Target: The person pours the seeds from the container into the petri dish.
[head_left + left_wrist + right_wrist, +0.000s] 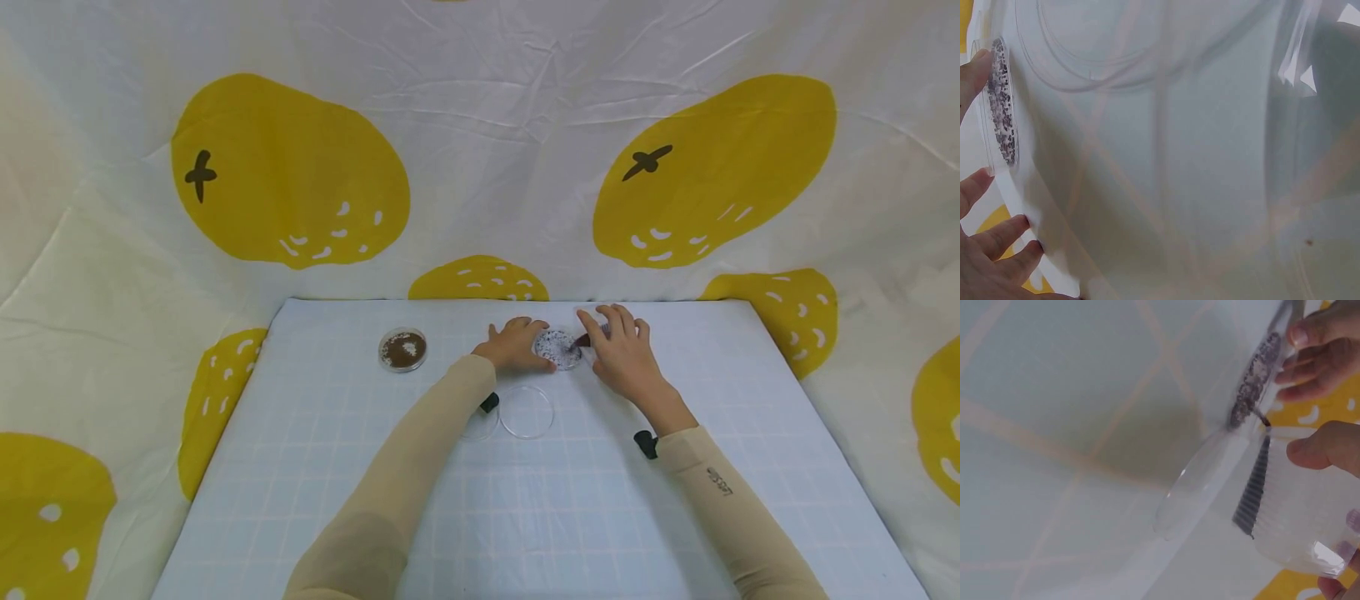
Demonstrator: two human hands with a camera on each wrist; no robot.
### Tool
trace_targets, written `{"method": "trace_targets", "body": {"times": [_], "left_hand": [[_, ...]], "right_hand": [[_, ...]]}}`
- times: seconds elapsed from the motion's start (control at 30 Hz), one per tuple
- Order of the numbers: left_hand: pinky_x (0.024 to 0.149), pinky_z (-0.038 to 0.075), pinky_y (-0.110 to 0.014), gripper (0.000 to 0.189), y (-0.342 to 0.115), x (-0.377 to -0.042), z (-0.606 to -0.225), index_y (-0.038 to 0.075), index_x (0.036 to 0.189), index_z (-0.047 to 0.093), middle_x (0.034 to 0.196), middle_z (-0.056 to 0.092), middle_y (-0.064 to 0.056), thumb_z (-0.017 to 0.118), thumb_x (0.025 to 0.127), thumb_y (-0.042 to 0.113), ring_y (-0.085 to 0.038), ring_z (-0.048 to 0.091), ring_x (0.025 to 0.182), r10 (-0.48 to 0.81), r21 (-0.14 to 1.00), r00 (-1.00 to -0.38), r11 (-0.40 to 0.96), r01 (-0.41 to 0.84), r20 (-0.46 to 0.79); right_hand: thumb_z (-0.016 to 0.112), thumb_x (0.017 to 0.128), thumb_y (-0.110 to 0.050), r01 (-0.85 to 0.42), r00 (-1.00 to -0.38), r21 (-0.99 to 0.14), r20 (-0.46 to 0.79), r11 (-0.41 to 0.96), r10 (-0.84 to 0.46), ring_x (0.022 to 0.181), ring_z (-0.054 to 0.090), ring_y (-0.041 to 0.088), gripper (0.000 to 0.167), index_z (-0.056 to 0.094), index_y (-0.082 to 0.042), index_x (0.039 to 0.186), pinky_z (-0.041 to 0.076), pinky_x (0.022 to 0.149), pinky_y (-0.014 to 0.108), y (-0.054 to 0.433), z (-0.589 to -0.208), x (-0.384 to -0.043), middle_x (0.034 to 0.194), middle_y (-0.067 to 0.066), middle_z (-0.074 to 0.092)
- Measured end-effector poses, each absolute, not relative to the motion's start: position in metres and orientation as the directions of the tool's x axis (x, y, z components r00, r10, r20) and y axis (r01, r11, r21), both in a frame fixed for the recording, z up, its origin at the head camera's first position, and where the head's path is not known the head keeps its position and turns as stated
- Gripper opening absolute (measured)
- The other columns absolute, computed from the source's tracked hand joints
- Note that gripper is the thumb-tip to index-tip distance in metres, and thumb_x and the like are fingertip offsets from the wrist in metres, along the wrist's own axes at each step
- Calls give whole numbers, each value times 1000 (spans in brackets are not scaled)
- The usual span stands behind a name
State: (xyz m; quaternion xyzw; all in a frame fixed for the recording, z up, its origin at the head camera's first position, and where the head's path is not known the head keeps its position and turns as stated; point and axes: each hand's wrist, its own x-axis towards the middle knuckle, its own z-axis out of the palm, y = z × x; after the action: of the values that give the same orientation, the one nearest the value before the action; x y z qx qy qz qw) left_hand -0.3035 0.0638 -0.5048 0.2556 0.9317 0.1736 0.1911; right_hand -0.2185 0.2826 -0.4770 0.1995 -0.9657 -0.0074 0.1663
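A clear petri dish (558, 348) holding black and white speckled grains lies between the two hands. My left hand (516, 343) holds it by the rim, with thumb and a finger on opposite sides; its other fingers spread out in the left wrist view. In my right hand (626, 354) is a clear ribbed plastic cup (1300, 506), tipped over the dish's right side. Dark material (1252, 494) lies along the cup's lower wall, and some runs out at the mouth into the dish. The right thumb presses the cup's wall; part of the grip is hidden.
Another petri dish (402, 349), with brown material and white grains, stands to the left. Two clear round dishes or lids lie nearer: one in full view (527, 412), one partly behind the left sleeve (480, 429). A patterned cloth (480, 167) hangs behind the table.
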Motion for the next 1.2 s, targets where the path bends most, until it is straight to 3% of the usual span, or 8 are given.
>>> {"method": "trace_targets", "body": {"times": [0.3, 0.8, 1.2], "left_hand": [[112, 6, -70, 84, 64, -303, -506, 30, 155, 35, 162, 27, -7, 69, 85, 63, -26, 19, 149, 540, 423, -797, 810, 406, -269], [112, 8, -70, 87, 65, -306, -511, 31, 155, 35, 162, 28, -7, 68, 83, 67, -27, 20, 149, 544, 413, -799, 809, 418, -258], [112, 7, -71, 86, 63, -307, -512, 30, 155, 35, 161, 28, -7, 67, 84, 67, -26, 19, 149, 555, 418, -794, 801, 429, -249]], "right_hand": [[87, 71, -7, -394, -847, 82, 354, 915, -396, 130, 34, 49, 89, 41, -10, 148, 37, 89, 66, 283, -476, -218, 142, 27, 39], [88, 72, -11, -369, -868, 78, 326, 926, -374, 131, 33, 48, 92, 39, -11, 150, 37, 91, 67, 284, -476, -218, 144, 27, 36], [90, 72, -15, -318, -908, -43, 300, 947, -291, 134, 28, 48, 97, 35, -9, 151, 33, 93, 70, 284, -480, -215, 148, 27, 30]]}}
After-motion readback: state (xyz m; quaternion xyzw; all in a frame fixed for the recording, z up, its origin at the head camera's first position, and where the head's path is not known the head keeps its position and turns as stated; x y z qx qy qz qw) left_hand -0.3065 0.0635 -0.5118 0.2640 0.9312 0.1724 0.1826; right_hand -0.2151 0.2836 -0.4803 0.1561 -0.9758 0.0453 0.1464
